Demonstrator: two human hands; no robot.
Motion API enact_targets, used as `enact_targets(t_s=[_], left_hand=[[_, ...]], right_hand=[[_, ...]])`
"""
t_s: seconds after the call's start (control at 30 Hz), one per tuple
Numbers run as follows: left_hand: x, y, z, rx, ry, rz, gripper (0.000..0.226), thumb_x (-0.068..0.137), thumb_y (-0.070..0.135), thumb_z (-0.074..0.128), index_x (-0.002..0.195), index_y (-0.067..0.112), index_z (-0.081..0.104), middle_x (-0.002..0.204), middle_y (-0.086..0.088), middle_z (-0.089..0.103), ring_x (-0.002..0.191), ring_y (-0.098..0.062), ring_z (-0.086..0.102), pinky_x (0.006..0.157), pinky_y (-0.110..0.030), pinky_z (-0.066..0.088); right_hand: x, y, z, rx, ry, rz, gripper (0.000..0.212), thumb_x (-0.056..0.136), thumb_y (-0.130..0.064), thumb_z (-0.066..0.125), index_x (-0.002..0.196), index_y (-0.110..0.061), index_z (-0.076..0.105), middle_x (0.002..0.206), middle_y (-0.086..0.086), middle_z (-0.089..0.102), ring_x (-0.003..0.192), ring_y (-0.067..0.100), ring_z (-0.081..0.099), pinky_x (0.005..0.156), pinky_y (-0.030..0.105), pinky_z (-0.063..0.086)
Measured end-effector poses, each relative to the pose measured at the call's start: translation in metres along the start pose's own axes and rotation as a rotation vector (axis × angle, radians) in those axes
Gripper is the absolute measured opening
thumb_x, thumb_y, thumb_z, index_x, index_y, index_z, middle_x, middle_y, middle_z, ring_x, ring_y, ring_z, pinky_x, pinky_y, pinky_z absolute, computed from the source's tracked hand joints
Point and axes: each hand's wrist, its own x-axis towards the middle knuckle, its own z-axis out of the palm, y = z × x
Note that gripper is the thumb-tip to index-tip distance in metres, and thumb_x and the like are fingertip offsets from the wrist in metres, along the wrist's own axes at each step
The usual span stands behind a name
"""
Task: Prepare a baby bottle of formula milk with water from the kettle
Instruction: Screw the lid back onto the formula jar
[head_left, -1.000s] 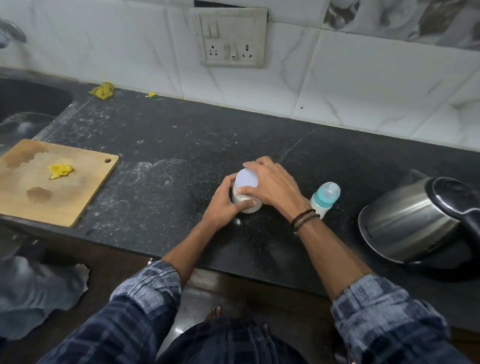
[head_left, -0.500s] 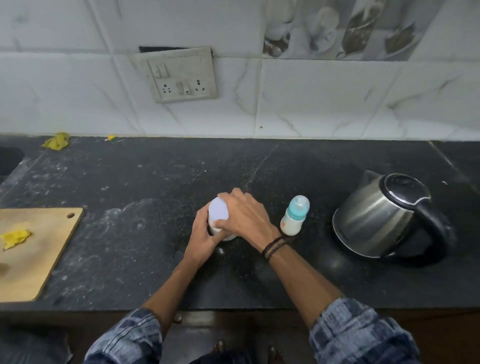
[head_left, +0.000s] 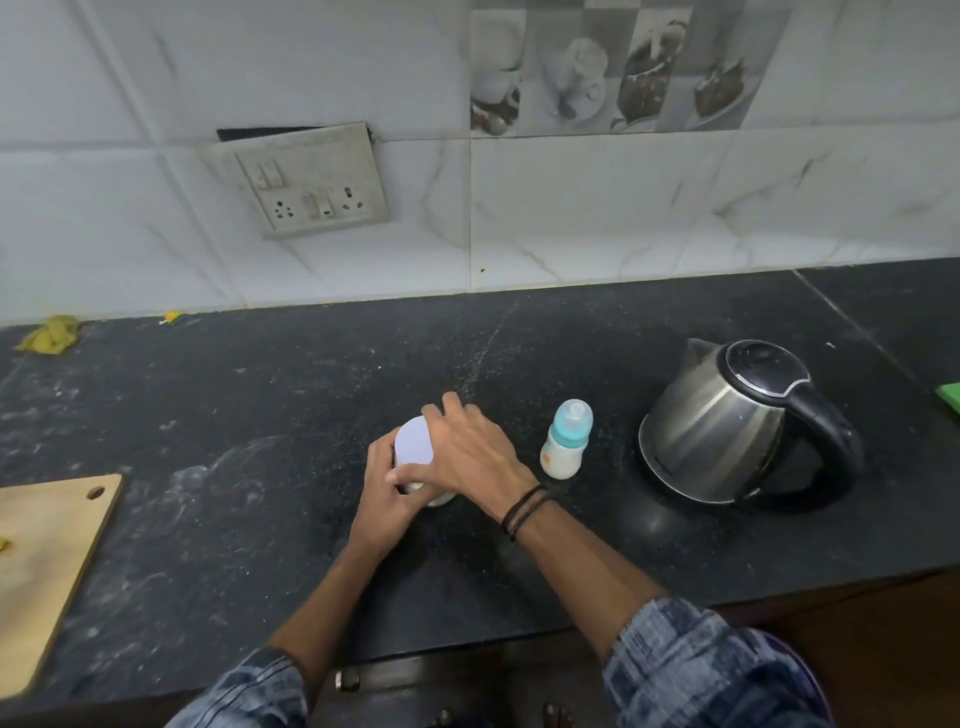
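Note:
A small white formula container with a pale lid (head_left: 413, 441) stands on the black counter (head_left: 260, 415). My left hand (head_left: 382, 493) wraps around its body from the left. My right hand (head_left: 467, 452) grips the lid from the right and above. A baby bottle (head_left: 566, 439) with a teal collar and clear teat stands upright just right of my right hand, holding some white liquid. A steel kettle (head_left: 727, 421) with a black lid and handle sits farther right, spout pointing left.
A wooden cutting board (head_left: 47, 566) lies at the left edge. A yellow cloth scrap (head_left: 49, 335) lies by the tiled wall. A socket plate (head_left: 306, 182) is on the wall. Something green (head_left: 950, 397) shows at the far right edge.
The view has tilted up and shifted right, showing more wall and less cutting board. Both hands stay on the container; the right hand's fingers have turned slightly around the lid.

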Motion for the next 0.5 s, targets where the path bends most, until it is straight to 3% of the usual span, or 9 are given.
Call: enact_targets(t_s=[0.1,0.23,0.33,0.43,0.5], left_hand=[[0.009,0.003,-0.001,0.063,-0.038,-0.026,0.084,0.056,0.063,0.082,0.130,0.050,0.044,0.131,0.022,0.038,0.133,-0.012,0.044,0.109,-0.037,0.044],[0.015,0.003,0.000,0.092,-0.054,-0.005,0.077,0.050,0.063,0.084,0.117,0.063,0.046,0.126,0.025,0.037,0.132,-0.015,0.040,0.107,-0.040,0.044],[0.016,0.000,0.000,0.100,-0.042,0.009,0.079,0.052,0.060,0.083,0.121,0.059,0.046,0.129,0.027,0.038,0.134,-0.017,0.039,0.111,-0.047,0.044],[0.016,0.001,-0.001,0.083,-0.068,-0.009,0.079,0.054,0.060,0.085,0.122,0.066,0.045,0.131,0.033,0.042,0.133,-0.018,0.044,0.109,-0.051,0.046],[0.017,0.000,-0.001,0.077,-0.073,-0.016,0.077,0.054,0.058,0.087,0.120,0.065,0.048,0.132,0.020,0.054,0.128,-0.022,0.053,0.106,-0.055,0.049]], right_hand=[[0.001,0.004,-0.010,0.006,-0.062,-0.029,0.095,0.083,-0.073,0.070,0.153,-0.016,0.040,0.145,0.011,0.042,0.124,0.037,0.053,0.088,0.047,0.049],[0.001,-0.003,-0.010,-0.021,-0.022,-0.006,0.077,0.086,-0.067,0.071,0.133,-0.007,0.057,0.128,0.012,0.053,0.109,0.035,0.065,0.076,0.039,0.045],[0.002,-0.004,-0.005,-0.065,0.040,0.054,0.089,0.081,-0.081,0.064,0.126,-0.004,0.059,0.123,0.014,0.056,0.105,0.034,0.066,0.078,0.042,0.052],[0.004,0.005,-0.002,-0.057,0.055,-0.024,0.102,0.077,-0.086,0.062,0.146,-0.012,0.049,0.138,0.012,0.051,0.120,0.034,0.054,0.087,0.048,0.051],[0.006,0.014,0.001,-0.059,0.036,-0.181,0.095,0.083,-0.077,0.066,0.155,-0.021,0.042,0.143,0.008,0.048,0.124,0.030,0.046,0.094,0.047,0.048]])
